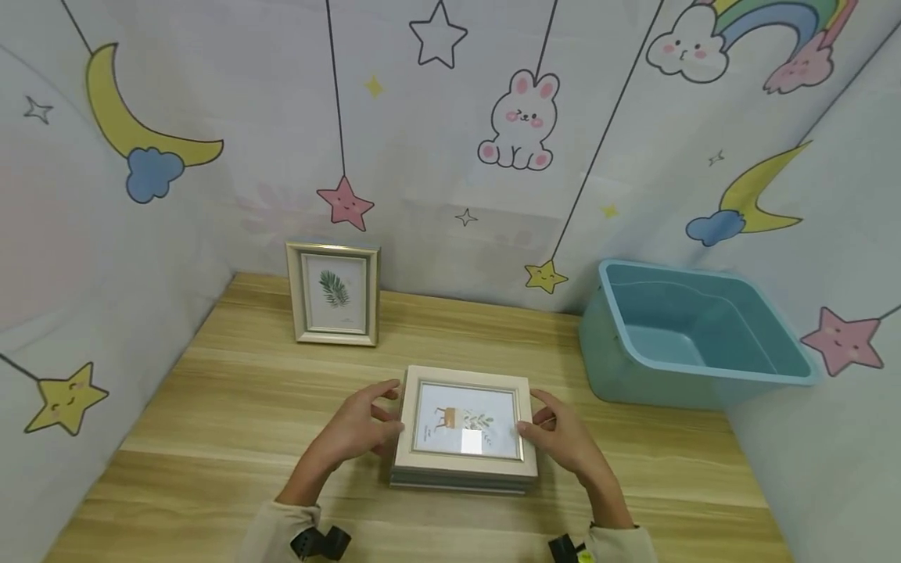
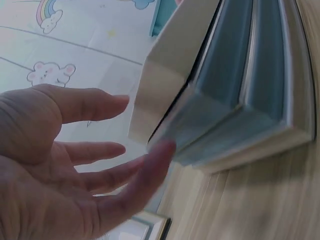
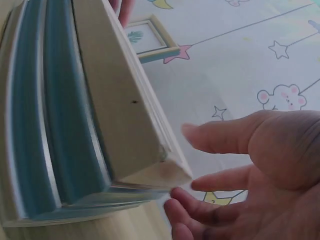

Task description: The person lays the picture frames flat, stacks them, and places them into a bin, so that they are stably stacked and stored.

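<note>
A stack of picture frames lies flat on the table before me, topped by a cream frame (image 1: 464, 465) whose picture shows a plant in a brown stand. Under it, blue-grey frames (image 2: 227, 55) and a beige bottom frame (image 2: 305, 100) show in the left wrist view. My left hand (image 1: 362, 424) is at the stack's left side, fingers loosely bent, with the fingertips close to its edge. On the opposite side my right hand (image 1: 566, 439) has its thumb near the top frame's rim and its fingertips by the corner. Neither hand grips the stack.
Behind the stack to the left, another picture frame (image 1: 299, 301) with a green leaf print stands upright on the wooden table (image 1: 232, 407). A blue-green plastic bin (image 1: 598, 360) sits at the back right. Patterned cloth walls (image 1: 436, 156) enclose the table.
</note>
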A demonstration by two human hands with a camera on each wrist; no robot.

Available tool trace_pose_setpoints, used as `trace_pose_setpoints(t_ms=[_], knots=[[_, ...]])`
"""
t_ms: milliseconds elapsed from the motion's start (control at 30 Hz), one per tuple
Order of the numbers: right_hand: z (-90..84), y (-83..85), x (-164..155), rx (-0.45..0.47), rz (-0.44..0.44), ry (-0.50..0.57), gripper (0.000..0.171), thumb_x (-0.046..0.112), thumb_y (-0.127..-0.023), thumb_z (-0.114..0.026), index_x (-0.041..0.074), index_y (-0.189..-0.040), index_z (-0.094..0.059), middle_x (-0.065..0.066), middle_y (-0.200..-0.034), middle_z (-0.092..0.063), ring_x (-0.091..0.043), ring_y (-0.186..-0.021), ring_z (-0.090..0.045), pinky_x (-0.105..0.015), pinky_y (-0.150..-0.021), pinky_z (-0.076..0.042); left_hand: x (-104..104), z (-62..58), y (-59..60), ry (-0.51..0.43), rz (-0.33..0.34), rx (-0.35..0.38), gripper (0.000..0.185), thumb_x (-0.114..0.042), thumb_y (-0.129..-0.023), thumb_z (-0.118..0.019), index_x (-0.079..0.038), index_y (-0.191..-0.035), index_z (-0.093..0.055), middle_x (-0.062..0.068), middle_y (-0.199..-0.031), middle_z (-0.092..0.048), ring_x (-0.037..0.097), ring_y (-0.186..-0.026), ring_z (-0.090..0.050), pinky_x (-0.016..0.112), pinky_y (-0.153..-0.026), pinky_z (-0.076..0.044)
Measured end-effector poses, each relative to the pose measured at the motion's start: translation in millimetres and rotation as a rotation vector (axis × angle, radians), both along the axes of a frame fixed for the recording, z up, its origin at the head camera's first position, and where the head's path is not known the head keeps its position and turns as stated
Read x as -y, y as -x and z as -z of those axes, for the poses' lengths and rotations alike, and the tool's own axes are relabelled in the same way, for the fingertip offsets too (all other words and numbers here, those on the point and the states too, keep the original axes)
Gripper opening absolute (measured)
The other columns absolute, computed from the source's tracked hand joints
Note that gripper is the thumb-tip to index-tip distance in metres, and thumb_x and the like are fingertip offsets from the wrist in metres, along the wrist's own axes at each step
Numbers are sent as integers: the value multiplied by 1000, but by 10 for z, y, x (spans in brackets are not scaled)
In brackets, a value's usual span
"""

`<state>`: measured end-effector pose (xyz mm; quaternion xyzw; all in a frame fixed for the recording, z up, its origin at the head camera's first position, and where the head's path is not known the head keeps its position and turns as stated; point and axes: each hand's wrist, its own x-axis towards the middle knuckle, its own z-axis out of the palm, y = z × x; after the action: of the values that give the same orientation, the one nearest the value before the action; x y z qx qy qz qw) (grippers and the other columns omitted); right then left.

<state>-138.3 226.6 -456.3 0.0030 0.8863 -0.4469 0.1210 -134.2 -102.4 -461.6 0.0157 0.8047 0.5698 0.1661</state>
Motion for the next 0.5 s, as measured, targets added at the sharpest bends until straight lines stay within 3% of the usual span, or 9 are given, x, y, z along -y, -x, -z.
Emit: trace_pose_setpoints(t_ms=[233,367,500], knots=[[-142,278,121,-167,1,-9,57,16,-94,-70,6,-146,-48,-20,-117,-62,-33,-110,-61,-39,-85,-55,309,126,131,165,-129,-80,63,-14,-94,-68,-1,-149,-40,29,-135,-54,45,-117,-57,47,-82,-57],[-208,371,229,-179,-36,-68,60,17,-92,-73,5,-145,-49,-21,-120,-61,-35,-111,-61,-44,-87,-55,422,217,194,132,-208,-53,66,-17,-95,-66,-2,-152,-36,29,-141,-48,49,-128,-48,56,-94,-51],[-246,391,292,-172,-39,-121,59,17,-91,-73,3,-144,-50,-22,-119,-60,-34,-107,-60,-42,-82,-56,476,273,211,99,-255,-48,66,-17,-96,-65,-3,-152,-35,30,-145,-44,48,-133,-43,60,-102,-46]])
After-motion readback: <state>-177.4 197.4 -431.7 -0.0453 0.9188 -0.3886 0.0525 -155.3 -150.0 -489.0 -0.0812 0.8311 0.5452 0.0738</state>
